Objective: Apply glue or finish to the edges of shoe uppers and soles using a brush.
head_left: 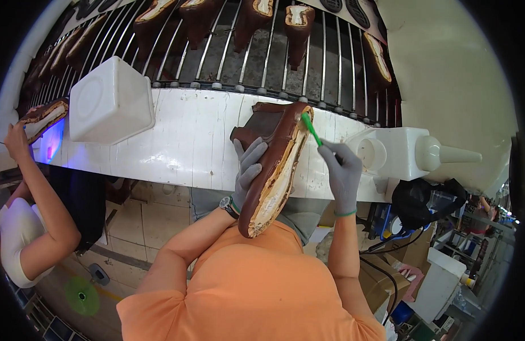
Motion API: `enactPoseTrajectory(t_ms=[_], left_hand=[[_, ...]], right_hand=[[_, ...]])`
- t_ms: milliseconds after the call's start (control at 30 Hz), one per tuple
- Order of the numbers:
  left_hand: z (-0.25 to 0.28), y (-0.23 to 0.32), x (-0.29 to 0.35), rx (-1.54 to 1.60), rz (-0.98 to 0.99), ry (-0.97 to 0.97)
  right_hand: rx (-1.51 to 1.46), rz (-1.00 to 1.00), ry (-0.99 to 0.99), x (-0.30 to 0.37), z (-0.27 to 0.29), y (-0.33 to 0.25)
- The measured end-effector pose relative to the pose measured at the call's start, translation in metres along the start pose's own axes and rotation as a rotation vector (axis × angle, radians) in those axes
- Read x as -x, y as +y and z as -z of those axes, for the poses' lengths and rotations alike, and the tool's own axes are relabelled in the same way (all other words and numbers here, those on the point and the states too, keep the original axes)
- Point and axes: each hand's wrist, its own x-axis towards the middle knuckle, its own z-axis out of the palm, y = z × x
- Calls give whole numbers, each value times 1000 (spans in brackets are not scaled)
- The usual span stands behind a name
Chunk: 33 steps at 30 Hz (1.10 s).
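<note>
The left hand (251, 170), in a gray glove, is gripping a brown boot (280, 182) from its left side, the fingers spreading over the upper. The boot is lying between the two hands, tilting so that its pale underside is facing the right hand (343, 170); its nearer end is reaching back toward the body, and its dark shaft is resting just beyond the left hand, over the white counter (188, 136). The right hand, gloved alike, is closing around a green brush (315, 134), whose head is meeting the far end of the underside. A wristwatch (229, 206) is circling the left wrist. Just right of the right hand, a white container with a cone-shaped spout (404, 150) is sitting on the counter. Well left of the left hand, a square white jug (106, 102) is standing. Beyond both hands, more brown boots (296, 34) are resting on a rack of metal rods (268, 68).
</note>
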Motion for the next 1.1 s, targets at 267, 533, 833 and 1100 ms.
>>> enactPoseTrajectory(t_ms=[267, 533, 833, 1100], left_hand=[[-5, -9, 6, 54, -109, 69], [-12, -11, 18, 95, -161, 99], [-20, -6, 9, 205, -91, 154], [-5, -2, 0, 121, -146, 39]], right_hand=[[16, 2, 3, -9, 11, 2], [-27, 6, -18, -19, 11, 21], [-73, -28, -194, -8, 17, 9], [-46, 143, -348, 44, 32, -29]])
